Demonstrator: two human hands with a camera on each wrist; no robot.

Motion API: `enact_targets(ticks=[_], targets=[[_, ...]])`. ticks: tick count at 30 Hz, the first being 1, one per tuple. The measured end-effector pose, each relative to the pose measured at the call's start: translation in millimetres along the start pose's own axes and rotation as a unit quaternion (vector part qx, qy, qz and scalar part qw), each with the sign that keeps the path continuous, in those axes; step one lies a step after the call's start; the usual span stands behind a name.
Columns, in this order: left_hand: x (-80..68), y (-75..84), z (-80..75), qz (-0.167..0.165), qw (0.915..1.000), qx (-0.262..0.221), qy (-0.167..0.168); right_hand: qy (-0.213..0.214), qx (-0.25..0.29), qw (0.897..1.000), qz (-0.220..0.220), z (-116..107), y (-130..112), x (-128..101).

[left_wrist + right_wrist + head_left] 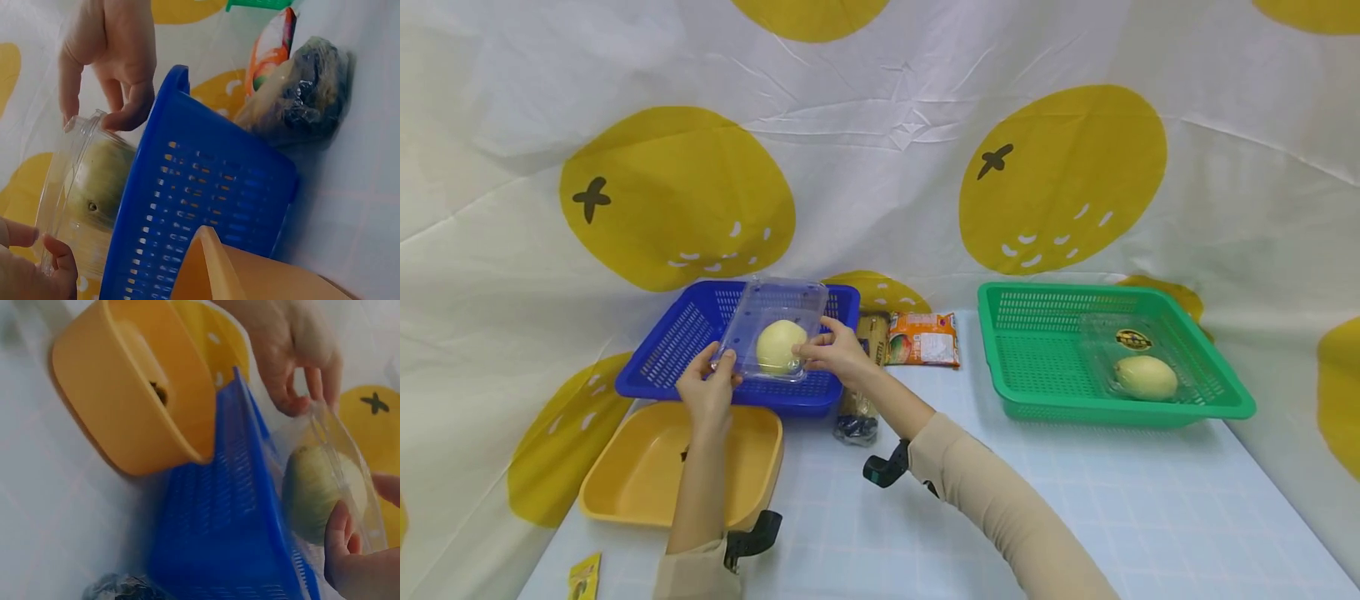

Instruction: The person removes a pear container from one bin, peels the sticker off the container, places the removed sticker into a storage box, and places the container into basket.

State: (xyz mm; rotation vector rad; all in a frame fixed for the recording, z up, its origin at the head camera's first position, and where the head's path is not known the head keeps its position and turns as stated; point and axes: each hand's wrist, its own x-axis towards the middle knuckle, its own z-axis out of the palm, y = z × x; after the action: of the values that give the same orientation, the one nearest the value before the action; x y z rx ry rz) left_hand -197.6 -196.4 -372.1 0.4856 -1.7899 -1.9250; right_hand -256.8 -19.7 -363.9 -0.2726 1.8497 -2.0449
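Left hand (708, 390) and right hand (840, 356) are both pinching a clear plastic box (766, 310), thumbs and fingers drawn in narrow on its edges, one at each side. Inside the box a pale yellow melon (779, 348) is sitting toward the near end, and the whole load is tilting above the blue basket (655, 372); whether its underside is touching the basket, I cannot tell. From where I'm standing, the person seems to be handling the box at the basket's mouth, either lifting it clear or setting it in, and one moment isn't telling me which. To my mind the next move is calling for both grips staying even, the box being levelled so the melon isn't rolling, and its edges being kept off the basket rim. Whether the lid is fully closing, I cannot make out. Across the worktop (1075, 500), a green basket (1030, 410) is holding another clear box (1093, 340) with a second melon (1146, 378).
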Motion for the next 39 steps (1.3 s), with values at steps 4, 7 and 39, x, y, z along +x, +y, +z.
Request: enact_targets(ticks=[4, 7, 39], targets=[[8.1, -7.2, -0.8, -0.008, 0.9986, 0.052, -0.001, 0.01, -0.056, 0.998, 0.008, 6, 5, 5], [15.1, -11.9, -3.5, -0.008, 0.9943, 0.105, -0.017, 0.02, -0.069, 0.997, 0.016, 10, 9, 9], [78.7, 1.0, -32.7, -0.008, 0.8368, 0.44, -0.326, 0.057, -0.112, 0.986, 0.105, 23, 14, 44]])
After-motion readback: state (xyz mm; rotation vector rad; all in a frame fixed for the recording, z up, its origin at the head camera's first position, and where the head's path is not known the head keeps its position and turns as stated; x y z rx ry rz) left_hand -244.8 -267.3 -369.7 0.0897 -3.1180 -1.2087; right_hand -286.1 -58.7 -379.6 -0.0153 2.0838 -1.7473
